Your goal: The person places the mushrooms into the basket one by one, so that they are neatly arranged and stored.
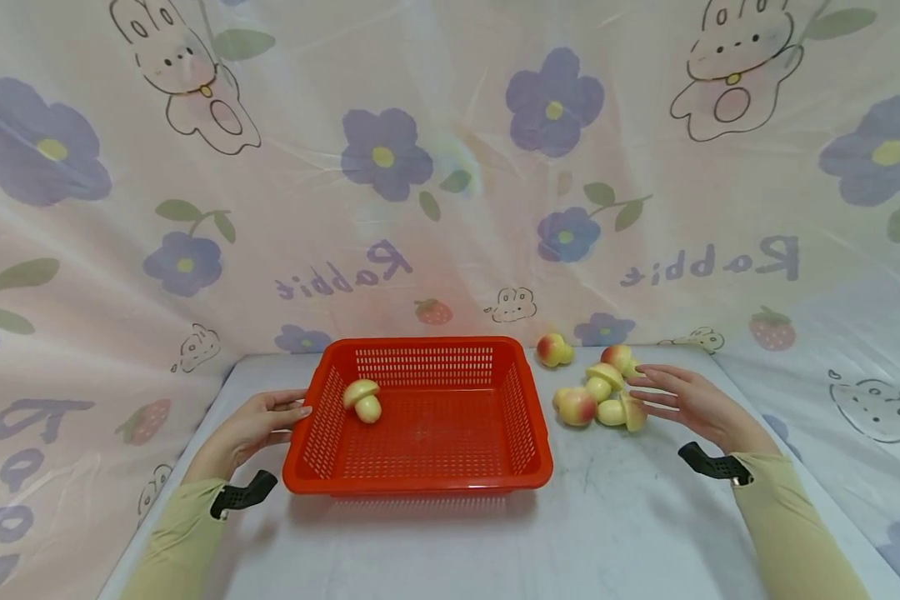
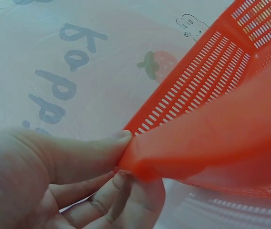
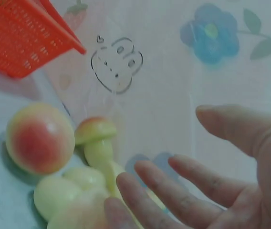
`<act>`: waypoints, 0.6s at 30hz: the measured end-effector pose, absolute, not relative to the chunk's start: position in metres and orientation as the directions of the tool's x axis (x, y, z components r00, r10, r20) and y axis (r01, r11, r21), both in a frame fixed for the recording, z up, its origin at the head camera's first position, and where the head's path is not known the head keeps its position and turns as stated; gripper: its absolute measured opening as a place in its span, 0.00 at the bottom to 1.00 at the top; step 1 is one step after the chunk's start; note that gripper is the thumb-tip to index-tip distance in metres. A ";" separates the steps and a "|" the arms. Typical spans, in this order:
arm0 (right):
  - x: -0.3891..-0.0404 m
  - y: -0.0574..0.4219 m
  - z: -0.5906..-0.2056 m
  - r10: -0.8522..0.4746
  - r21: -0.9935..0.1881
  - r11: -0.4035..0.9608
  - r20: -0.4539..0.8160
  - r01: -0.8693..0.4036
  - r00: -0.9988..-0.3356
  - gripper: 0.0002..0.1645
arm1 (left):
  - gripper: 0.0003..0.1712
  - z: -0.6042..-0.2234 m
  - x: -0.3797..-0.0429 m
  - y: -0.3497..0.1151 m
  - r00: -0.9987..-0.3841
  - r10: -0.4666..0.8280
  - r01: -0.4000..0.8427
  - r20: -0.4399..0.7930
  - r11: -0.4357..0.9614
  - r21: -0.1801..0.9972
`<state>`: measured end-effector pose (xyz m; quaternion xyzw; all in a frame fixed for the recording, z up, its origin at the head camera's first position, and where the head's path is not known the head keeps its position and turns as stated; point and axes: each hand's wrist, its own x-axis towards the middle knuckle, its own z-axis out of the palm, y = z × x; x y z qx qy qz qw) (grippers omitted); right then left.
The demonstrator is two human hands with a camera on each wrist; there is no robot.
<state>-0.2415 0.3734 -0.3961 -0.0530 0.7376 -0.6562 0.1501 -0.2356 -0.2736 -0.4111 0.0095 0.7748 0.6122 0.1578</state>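
Observation:
My left hand (image 1: pixel 251 423) pinches the left rim of a red plastic basket (image 1: pixel 420 483) between thumb and fingers. The left wrist view shows the thumb on top of the rim and the fingers beneath. Inside the basket, toward its left, lies a pale yellow toy mushroom (image 1: pixel 367 408). My right hand (image 1: pixel 693 408), fingers spread and holding nothing, hovers beside several toy mushrooms right of the basket. Among them are a yellow one (image 1: pixel 611 412) nearest the fingers and a red-blushed one (image 1: pixel 574 407). In the right wrist view, a red-capped mushroom (image 3: pixel 97 136) stands out past the fingertips.
One red-and-yellow mushroom (image 1: pixel 553 350) sits apart, close to the basket's back right corner. A white-covered table (image 1: pixel 607 533) carries everything. Behind it hangs a cloth (image 1: pixel 465 233) printed with rabbits and flowers.

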 end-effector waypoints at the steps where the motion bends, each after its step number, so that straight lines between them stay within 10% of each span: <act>1: -0.239 0.376 -0.398 -0.268 -0.984 0.129 -0.155 0.125 -0.951 0.34 | 0.39 -0.411 -0.236 -0.273 -0.951 0.202 -0.183 -0.236 0.248 0.951; 18: -0.219 0.409 -0.426 -0.189 -0.967 0.093 -0.251 0.238 -0.949 0.31 | 0.38 -0.412 -0.237 -0.273 -0.953 0.192 -0.188 -0.234 0.233 0.954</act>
